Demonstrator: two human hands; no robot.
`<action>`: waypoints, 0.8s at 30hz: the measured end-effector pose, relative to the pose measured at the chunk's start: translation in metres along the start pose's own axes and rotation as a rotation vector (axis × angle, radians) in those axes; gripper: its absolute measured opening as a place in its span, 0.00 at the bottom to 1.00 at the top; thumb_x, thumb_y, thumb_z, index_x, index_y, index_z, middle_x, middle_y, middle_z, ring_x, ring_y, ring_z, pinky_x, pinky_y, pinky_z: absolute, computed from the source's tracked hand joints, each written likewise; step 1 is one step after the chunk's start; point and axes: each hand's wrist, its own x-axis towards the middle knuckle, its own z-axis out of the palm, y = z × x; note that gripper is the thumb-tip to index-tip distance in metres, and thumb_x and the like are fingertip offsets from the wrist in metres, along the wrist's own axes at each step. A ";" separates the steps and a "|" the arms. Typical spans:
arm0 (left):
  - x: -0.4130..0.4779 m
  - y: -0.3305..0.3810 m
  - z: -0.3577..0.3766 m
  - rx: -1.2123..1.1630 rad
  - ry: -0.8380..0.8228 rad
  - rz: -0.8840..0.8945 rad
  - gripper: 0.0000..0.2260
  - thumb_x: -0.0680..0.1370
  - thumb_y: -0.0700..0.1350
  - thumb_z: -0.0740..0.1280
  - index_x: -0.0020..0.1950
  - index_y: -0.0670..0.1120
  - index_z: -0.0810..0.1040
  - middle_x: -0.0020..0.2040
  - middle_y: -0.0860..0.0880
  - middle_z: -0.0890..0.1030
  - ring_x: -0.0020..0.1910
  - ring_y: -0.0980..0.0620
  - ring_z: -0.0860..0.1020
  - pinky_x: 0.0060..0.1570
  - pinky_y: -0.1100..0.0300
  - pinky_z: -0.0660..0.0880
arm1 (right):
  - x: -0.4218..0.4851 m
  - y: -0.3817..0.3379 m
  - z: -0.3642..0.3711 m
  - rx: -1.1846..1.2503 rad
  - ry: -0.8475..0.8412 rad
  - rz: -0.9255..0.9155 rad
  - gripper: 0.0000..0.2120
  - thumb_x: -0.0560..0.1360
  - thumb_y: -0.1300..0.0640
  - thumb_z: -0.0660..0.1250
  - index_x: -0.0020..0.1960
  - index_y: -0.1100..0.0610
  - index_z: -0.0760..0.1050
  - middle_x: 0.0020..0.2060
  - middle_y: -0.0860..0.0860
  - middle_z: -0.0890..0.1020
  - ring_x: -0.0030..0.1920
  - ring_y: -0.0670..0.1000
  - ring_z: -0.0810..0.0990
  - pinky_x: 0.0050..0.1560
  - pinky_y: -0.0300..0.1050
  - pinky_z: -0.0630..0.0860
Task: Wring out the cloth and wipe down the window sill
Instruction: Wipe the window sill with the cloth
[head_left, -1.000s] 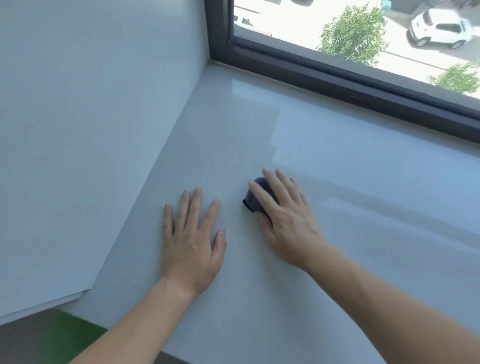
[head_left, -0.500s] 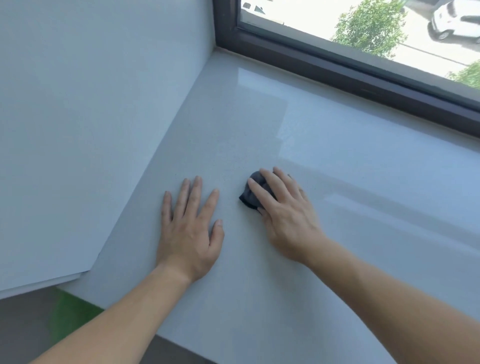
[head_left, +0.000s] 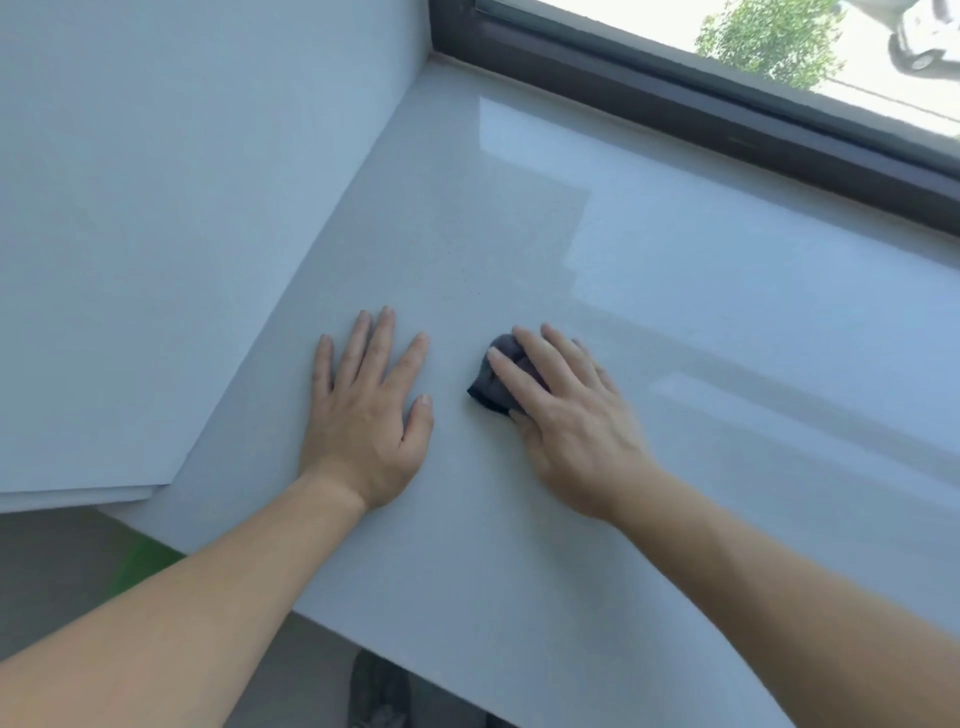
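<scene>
Our right hand (head_left: 569, 415) lies flat over the cloth (head_left: 491, 382), fingers nearly straight, pressing down rather than curling round it — the dark wad shows only past the fingertips and beside the thumb. Our left hand (head_left: 363, 415) is spread wide, palm down on the sill (head_left: 597, 249). It holds nothing and sits just beside the cloth without touching it. We judge the wringing done and the wiping the step in hand, here near the sill's left end by the wall (head_left: 156, 208). The next move calls for steady downward pressure as we slide the cloth — towards the corner under the window frame (head_left: 701, 111), or rightwards along the long glossy stretch, with the left hand as a brace.
</scene>
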 end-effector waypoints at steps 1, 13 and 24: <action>0.000 0.000 0.000 0.003 -0.003 -0.004 0.29 0.76 0.55 0.52 0.78 0.49 0.64 0.81 0.44 0.55 0.80 0.46 0.51 0.76 0.39 0.46 | 0.004 0.015 -0.003 -0.015 0.013 0.092 0.26 0.80 0.54 0.60 0.77 0.50 0.62 0.77 0.53 0.63 0.77 0.61 0.58 0.77 0.58 0.57; -0.007 0.001 -0.004 -0.335 0.040 -0.008 0.26 0.78 0.51 0.53 0.75 0.45 0.66 0.80 0.46 0.58 0.80 0.51 0.50 0.77 0.47 0.38 | -0.028 -0.043 0.013 0.022 0.041 0.153 0.26 0.80 0.54 0.60 0.77 0.49 0.62 0.77 0.52 0.62 0.77 0.59 0.57 0.78 0.58 0.55; -0.084 -0.049 -0.004 -0.152 -0.006 0.156 0.26 0.81 0.55 0.50 0.76 0.49 0.67 0.81 0.46 0.56 0.80 0.49 0.49 0.78 0.46 0.42 | -0.061 -0.116 0.039 0.037 0.124 0.246 0.28 0.78 0.54 0.62 0.77 0.50 0.62 0.77 0.53 0.62 0.77 0.61 0.58 0.77 0.58 0.57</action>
